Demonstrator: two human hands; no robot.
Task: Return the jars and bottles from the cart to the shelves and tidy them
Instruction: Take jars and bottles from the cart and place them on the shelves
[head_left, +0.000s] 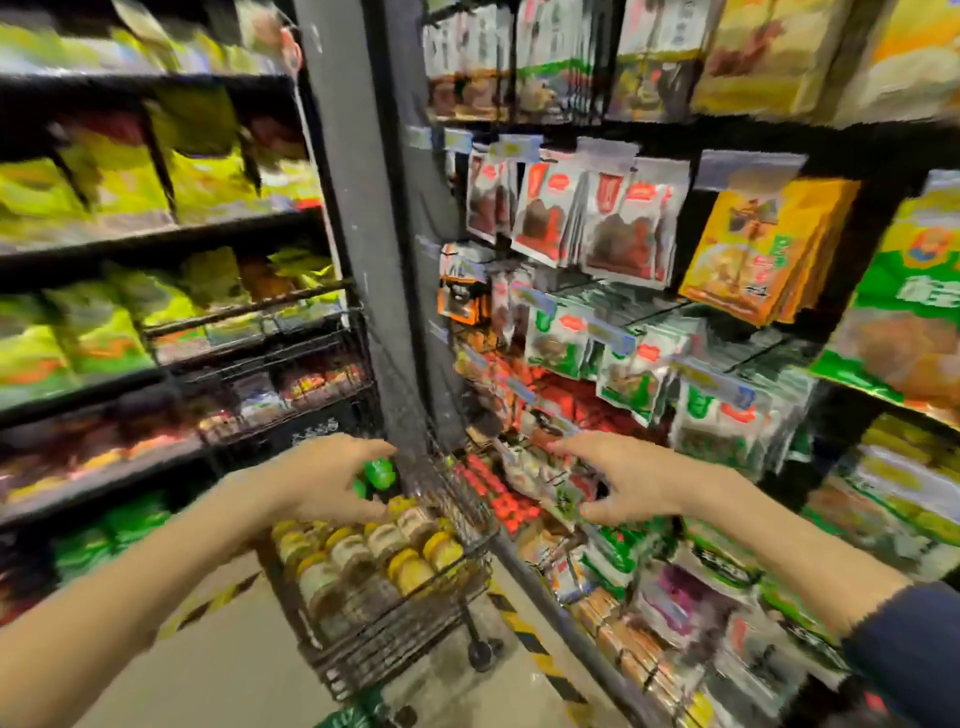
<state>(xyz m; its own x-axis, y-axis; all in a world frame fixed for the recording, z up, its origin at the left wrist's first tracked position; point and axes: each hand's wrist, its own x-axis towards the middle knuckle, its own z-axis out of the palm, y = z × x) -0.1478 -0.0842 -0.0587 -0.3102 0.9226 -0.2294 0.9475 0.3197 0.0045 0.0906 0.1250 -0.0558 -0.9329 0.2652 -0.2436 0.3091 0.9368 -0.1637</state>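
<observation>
Below, a wire cart (395, 597) packed with yellow-lidded jars (363, 556) is being crowded between the left shelves (156, 244) and the right shelves (779, 140), its far rim just beside a grey pillar (384, 260). A green-capped item (379, 474) is being grasped by the left hand (322, 480) over the cart's far end. The right hand (623, 480) is being held with fingers spread and released near red-capped bottles (498, 493) on a low right shelf. Bare floor (218, 670) is being left at near left.
</observation>
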